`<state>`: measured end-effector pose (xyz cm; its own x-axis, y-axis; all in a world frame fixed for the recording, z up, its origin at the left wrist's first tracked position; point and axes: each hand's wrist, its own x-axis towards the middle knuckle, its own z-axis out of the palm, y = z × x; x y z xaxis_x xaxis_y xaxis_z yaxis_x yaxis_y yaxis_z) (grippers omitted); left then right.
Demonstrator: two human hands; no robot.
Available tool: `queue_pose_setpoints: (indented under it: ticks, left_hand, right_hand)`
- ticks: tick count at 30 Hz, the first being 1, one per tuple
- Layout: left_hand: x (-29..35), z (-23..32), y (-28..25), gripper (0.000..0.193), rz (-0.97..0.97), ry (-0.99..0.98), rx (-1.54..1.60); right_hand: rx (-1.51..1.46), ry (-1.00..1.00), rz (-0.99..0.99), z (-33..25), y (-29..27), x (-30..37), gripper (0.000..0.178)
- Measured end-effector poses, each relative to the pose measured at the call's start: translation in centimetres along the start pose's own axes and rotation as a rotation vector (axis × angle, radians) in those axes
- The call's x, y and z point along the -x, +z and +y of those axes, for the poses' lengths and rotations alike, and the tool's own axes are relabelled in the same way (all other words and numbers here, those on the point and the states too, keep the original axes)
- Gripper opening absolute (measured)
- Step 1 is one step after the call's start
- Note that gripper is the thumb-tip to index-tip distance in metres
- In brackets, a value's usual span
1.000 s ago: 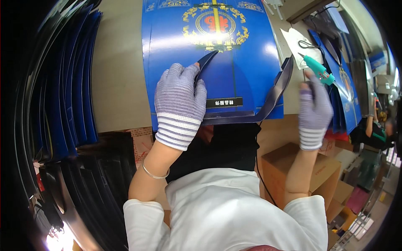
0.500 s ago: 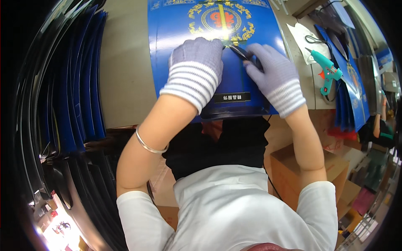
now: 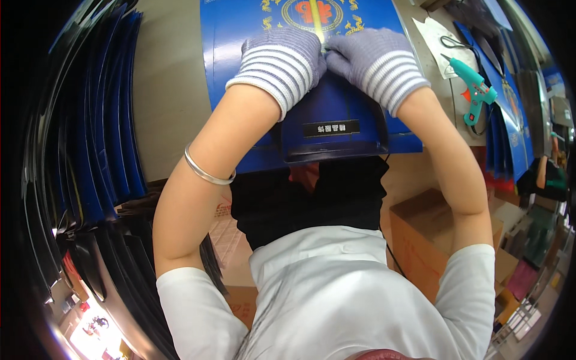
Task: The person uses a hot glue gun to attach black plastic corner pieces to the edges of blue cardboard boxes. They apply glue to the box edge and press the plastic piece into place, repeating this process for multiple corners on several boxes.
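Note:
A glossy blue printed panel point(image 3: 231, 21) lies on the table, with a gold dragon ring, a red emblem and a yellow strip point(image 3: 317, 23) down its middle. Over its near part lies a dark, thick-edged flap bearing a black label point(image 3: 331, 128). Both my hands wear grey-purple knit gloves with striped cuffs. At the lower end of the yellow strip my left hand point(image 3: 285, 51) and right hand point(image 3: 367, 54) meet, fingers curled in and almost touching. What they pinch is hidden behind the gloves.
A teal glue gun point(image 3: 477, 87) with a dark cord rests right of the panel, beside a white sheet point(image 3: 433, 39). Blue panels point(image 3: 117, 114) stand stacked at the left, more blue panels point(image 3: 510, 129) at the right. A cardboard box point(image 3: 429, 231) sits below the table's right side.
My hands have moved farther up the panel and closer together. The dark piece at my right fingers no longer shows. The near flap now stands out more, its edge bowed up.

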<state>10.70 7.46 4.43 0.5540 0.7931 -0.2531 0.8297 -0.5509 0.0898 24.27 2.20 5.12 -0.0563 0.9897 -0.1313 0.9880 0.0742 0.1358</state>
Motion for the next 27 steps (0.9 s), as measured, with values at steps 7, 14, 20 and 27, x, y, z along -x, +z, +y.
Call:
queue_pose_setpoints:
  ticks: [7,14,20,27]
  left_hand:
    - [0.8,-0.5,1.0,0.032,0.048,-0.014,0.043]
    - [1.2,-0.8,1.5,0.033,0.166,0.009,0.084]
    - [5.2,-1.5,3.2,0.032,0.363,0.039,0.478]
    - [8.3,-1.3,5.4,0.035,0.579,0.111,0.49]
  right_hand:
    - [0.043,0.037,0.028,-0.7,0.3,-0.6,0.038]
    - [0.041,0.08,0.185,-1.2,1.4,-1.2,0.036]
    - [-0.251,0.014,0.429,-0.7,2.3,5.1,0.022]
    - [-0.506,-0.037,0.452,-0.3,4.0,6.6,0.032]
